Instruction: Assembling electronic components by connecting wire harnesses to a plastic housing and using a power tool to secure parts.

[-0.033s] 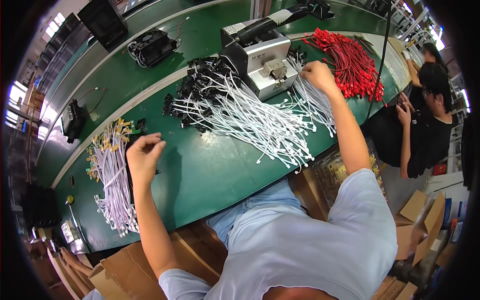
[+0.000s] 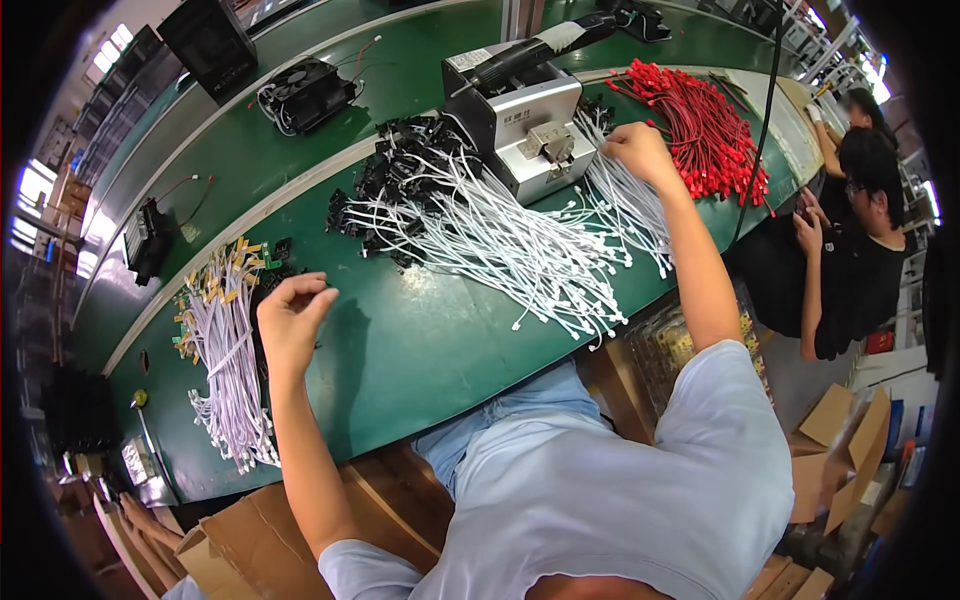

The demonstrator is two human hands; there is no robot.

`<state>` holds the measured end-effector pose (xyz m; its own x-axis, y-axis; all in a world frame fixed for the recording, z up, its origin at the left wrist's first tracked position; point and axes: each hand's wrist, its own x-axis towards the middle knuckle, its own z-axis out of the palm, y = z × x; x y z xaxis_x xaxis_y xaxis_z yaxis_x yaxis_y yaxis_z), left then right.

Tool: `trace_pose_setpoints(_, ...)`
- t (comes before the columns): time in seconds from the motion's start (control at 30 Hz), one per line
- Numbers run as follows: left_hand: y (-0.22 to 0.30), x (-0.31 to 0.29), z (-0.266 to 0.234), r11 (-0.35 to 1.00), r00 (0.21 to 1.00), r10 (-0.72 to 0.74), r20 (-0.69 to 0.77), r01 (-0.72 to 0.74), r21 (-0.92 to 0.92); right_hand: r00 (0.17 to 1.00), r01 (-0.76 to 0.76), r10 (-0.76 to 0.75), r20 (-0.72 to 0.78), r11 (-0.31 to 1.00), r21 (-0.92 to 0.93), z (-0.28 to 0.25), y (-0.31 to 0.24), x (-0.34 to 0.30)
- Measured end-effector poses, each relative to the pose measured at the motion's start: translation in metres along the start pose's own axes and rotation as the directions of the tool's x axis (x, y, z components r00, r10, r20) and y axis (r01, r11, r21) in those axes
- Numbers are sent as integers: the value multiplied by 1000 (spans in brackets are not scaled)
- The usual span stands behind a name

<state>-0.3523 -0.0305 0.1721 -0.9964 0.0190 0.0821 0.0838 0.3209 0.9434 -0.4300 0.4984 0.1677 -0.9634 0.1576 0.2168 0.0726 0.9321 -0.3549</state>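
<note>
My left hand (image 2: 294, 315) is raised over the green bench, thumb and index fingertips pinched together; what sits between them, if anything, is too small to make out. Right of the metal machine (image 2: 540, 140), my right hand (image 2: 640, 152) reaches in with closed fingers at the upper end of a smaller bunch of white cables (image 2: 628, 205). It grips cable there, though its fingertips are partly hidden. A large heap of white cables with black connectors (image 2: 500, 235) lies between my hands. Nearest my left hand is a tied bundle of white cables with yellow-taped ends (image 2: 228, 350).
Red cables (image 2: 705, 130) are piled at the far right of the bench (image 2: 400, 380). A black fan (image 2: 305, 95) and a black module (image 2: 147, 240) lie on the far side. Two people sit at the right, one nearer person (image 2: 870, 230) in black. Cardboard boxes (image 2: 845, 455) stand below.
My left hand has shifted very slightly to the right, its fingers still pinched. My right hand stays at the smaller cable bunch.
</note>
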Motion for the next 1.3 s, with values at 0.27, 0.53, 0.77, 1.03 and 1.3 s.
trace_pose_setpoints(0.27,4,-34,14,890,981,-174,84,193,-414,958,-168,243,151,54,984,-44,28,24)
trace_pose_setpoints(0.53,9,-44,40,916,988,-80,132,125,-381,940,139,132,-316,695,705,-72,4,-16)
trace_pose_setpoints(0.77,9,-50,49,956,994,50,99,-19,-292,939,79,152,-307,776,626,-74,-20,-18)
trace_pose_setpoints(1.03,21,-53,68,954,981,143,134,-100,-282,824,305,187,-534,649,697,-109,-24,-44)
trace_pose_setpoints(1.3,75,-89,116,899,975,197,-104,-222,-378,952,-166,-255,168,28,986,-39,-183,-174)
